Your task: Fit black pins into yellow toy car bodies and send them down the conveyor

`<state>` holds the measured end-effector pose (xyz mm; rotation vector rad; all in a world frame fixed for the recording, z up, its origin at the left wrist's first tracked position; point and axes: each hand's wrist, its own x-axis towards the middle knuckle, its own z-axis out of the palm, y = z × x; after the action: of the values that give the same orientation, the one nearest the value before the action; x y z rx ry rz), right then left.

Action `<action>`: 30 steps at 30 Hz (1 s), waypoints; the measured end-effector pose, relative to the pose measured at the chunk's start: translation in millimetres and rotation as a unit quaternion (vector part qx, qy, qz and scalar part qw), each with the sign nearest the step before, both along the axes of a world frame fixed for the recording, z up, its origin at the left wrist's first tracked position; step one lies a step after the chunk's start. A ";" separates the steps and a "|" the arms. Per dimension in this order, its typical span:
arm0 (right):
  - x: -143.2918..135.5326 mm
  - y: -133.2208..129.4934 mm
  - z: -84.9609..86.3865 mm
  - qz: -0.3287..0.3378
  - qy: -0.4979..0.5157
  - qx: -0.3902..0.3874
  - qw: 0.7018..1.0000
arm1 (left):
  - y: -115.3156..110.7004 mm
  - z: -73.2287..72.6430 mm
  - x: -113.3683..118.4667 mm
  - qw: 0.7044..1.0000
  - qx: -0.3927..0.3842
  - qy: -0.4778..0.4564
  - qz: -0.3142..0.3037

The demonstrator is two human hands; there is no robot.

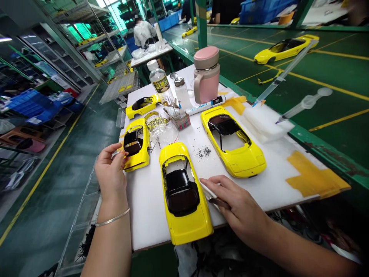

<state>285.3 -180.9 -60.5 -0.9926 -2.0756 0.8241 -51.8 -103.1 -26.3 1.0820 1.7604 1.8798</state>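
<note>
Handwork on fine details seems to be the step in hand, centred on the near yellow shell (188, 225), which lies on the white table (150, 215) between the person's two hands. Just beside that shell, on its right, the right hand (235, 198) grips a slim metal tool (218, 202), perhaps tweezers; whether the tip touches the paint cannot be told. A piece of white material (209, 188) shows under the same fingers, and I cannot tell if it is gripped too. The left hand (111, 171) is to the left of the near shell and a little beyond it, thumb and fingertips drawn together at the edge of the left yellow shell (141, 157); whether they pinch a small part or only touch that edge cannot be made out.

Beyond the near shell and to its right lies the right yellow shell (245, 157), with a scatter of black bits (205, 152) between the two. Farther beyond the near shell are a clear plastic bag (164, 132), a small box (183, 122) and a pink mug (210, 84).

The next move, I judge, calls for a light, steady fingertip touch on the near shell's left and close control of the metal on its right, sparing its glossy flank and the loose bits beyond
</note>
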 end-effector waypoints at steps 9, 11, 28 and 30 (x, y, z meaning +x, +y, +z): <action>2.2 0.2 1.5 0.009 0.005 0.002 1.000 | -0.1 -0.2 -0.5 1.000 -0.002 -0.003 -0.005; 2.0 0.0 0.2 0.002 0.008 0.007 1.000 | -0.1 -0.2 -0.7 1.000 -0.003 -0.002 -0.004; 8.3 3.8 13.5 -0.016 0.070 0.006 0.997 | -0.1 -1.1 -3.0 1.000 0.003 -0.006 -0.005; 12.7 20.5 35.5 -0.061 0.077 0.003 0.995 | -0.3 -1.6 -4.8 1.000 0.003 -0.010 -0.007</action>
<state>298.0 -160.4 -25.1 -1.0096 -1.8675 0.8045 -56.6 -103.4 -27.9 1.0716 1.7338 1.8830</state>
